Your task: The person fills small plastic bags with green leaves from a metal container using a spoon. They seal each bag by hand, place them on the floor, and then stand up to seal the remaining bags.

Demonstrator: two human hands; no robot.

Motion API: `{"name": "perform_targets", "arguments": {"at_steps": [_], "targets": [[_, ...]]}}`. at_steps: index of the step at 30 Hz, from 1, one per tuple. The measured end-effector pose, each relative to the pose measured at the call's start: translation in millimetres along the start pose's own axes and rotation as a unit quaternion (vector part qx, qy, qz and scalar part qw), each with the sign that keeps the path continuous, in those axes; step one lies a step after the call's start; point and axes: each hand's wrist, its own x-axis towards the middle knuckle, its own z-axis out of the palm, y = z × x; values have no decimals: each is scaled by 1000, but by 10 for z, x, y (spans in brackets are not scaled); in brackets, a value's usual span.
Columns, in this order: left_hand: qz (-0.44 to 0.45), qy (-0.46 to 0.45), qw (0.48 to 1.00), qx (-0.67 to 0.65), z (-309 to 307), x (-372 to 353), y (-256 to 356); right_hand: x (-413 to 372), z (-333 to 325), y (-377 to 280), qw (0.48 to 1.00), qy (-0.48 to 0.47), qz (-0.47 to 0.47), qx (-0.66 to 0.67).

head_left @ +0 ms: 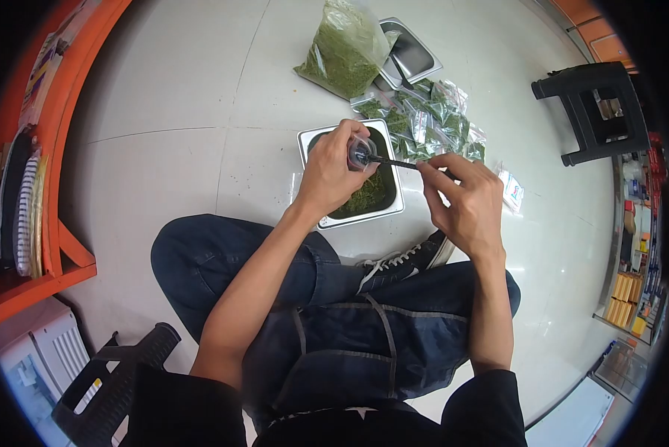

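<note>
My left hand (330,170) is closed round a small clear plastic cup (360,153), tilted over a steel pan. In my right hand (464,200), thumb and fingers pinch a slim black utensil (400,162). Its far end is at the cup's mouth; the tip's shape is too small to make out. The steel pan (396,195) beneath holds loose green dried herb (365,195) and is partly hidden by my left hand. Just beyond it lies a pile of small clear zip bags (424,127) with green herb inside.
A large clear bag of green herb (342,56) stands at the back beside a second steel pan (415,51) with a black-handled tool. A small white packet (511,190) lies at right. Black stools (599,104) and an orange shelf (66,149) flank the tiled floor.
</note>
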Motion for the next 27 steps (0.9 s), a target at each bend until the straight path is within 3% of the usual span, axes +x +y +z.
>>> {"name": "perform_targets", "arguments": {"at_steps": [4, 7, 9, 15, 18, 21, 23, 27], "targets": [[-31, -21, 998, -48, -46, 24, 1, -20, 24, -9, 999, -32, 1, 10], [-24, -21, 999, -21, -50, 27, -46, -19, -47, 79, 996, -16, 48, 69], [-50, -7, 998, -40, -69, 48, -45, -18, -85, 103, 979, -33, 138, 147], [-101, 23, 993, -53, -79, 66, -60, 6, -114, 300, 954, -26, 174, 244], [-118, 43, 990, -62, -90, 62, -67, -18, -28, 478, 925, -76, 288, 237], [-140, 53, 987, -55, -128, 58, -60, -67, 283, 584, 943, -91, 221, 231], [-147, 62, 984, -77, -124, 55, -82, -55, 519, 584, 949, -179, 188, 177], [-173, 68, 965, -184, -107, 30, -60, 63, 779, 373, 956, -130, 149, 218]]}}
